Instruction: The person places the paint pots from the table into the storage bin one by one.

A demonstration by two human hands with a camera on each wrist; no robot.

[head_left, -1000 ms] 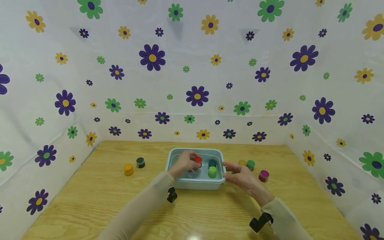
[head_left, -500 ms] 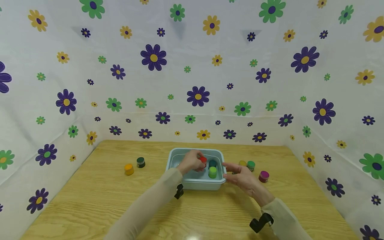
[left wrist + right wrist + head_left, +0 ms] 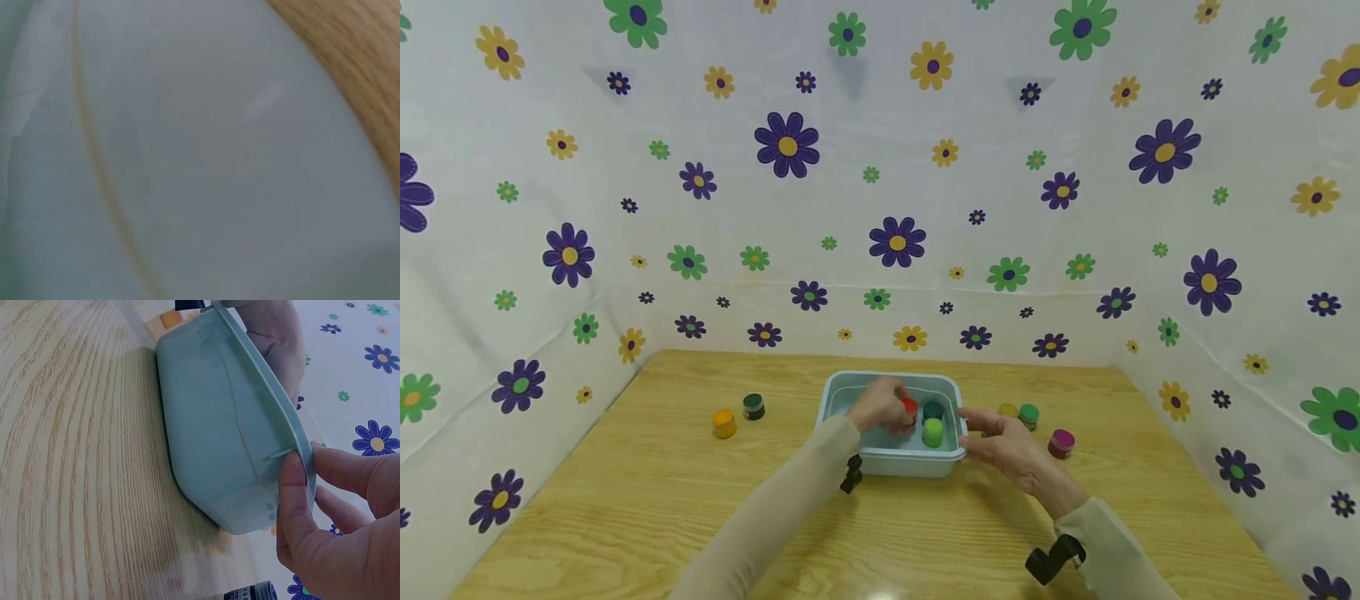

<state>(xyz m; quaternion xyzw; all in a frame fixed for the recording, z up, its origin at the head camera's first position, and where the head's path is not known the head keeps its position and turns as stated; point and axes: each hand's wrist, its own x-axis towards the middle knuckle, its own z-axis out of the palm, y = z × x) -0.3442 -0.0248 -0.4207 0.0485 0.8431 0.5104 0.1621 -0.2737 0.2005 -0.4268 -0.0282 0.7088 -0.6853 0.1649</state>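
A pale blue plastic box point(image 3: 902, 464) stands on the wooden table. My left hand point(image 3: 880, 406) reaches into it and holds a small red paint jar point(image 3: 910, 412) low, near the box floor. Just right of that jar are a dark teal jar point(image 3: 933, 410) and a light green jar point(image 3: 932, 432). My right hand point(image 3: 1011, 448) pinches the box's right rim; in the right wrist view thumb and fingers of this right hand point(image 3: 337, 519) lie on both sides of the rim. The left wrist view is filled by the blurred box wall point(image 3: 219, 156); no fingers show there.
Left of the box stand an orange jar point(image 3: 724, 423) and a dark green jar point(image 3: 754, 407). Beyond my right hand are a yellow jar point(image 3: 1007, 410), a green jar point(image 3: 1028, 416) and a magenta jar point(image 3: 1062, 443). A flowered sheet point(image 3: 850, 200) encloses the table's back and sides.
My left hand has carried the red jar to the right inside the box and lowered it beside the teal and light green jars. My right hand has stayed on the rim.
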